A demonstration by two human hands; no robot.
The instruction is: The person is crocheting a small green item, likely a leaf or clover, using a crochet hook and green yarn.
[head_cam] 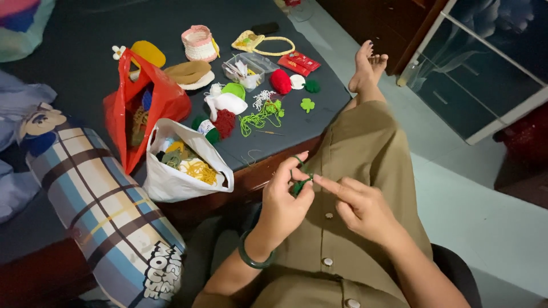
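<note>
over the lap, in the head camera's view, both hands meet just above the buttoned olive-tan dress (365, 154). the left hand (285, 199) is closed, thumb and forefinger pinching a small dark green crocheted yarn piece (301, 183), with a thin loop of the same green yarn running up over its fingers. the right hand (359, 208) comes in from the right, index finger stretched out flat and pointing left, its tip touching the green piece; the other fingers are curled in loosely, and i can't tell if it's holding a hook or anything. so the piece sits right between the two hands, more in the left one's grip, and it's too small to call a long axis. the left wrist wears a dark green bangle (255, 259) and is bent upward.

further up on the dark blue-grey bed surface (85, 63), well apart from the hands: a white plastic bag of yarn (177, 174), a red plastic bag (162, 100), a clear plastic box (251, 67), loose lime green yarn (260, 118) and a small green crocheted clover (307, 105).
</note>
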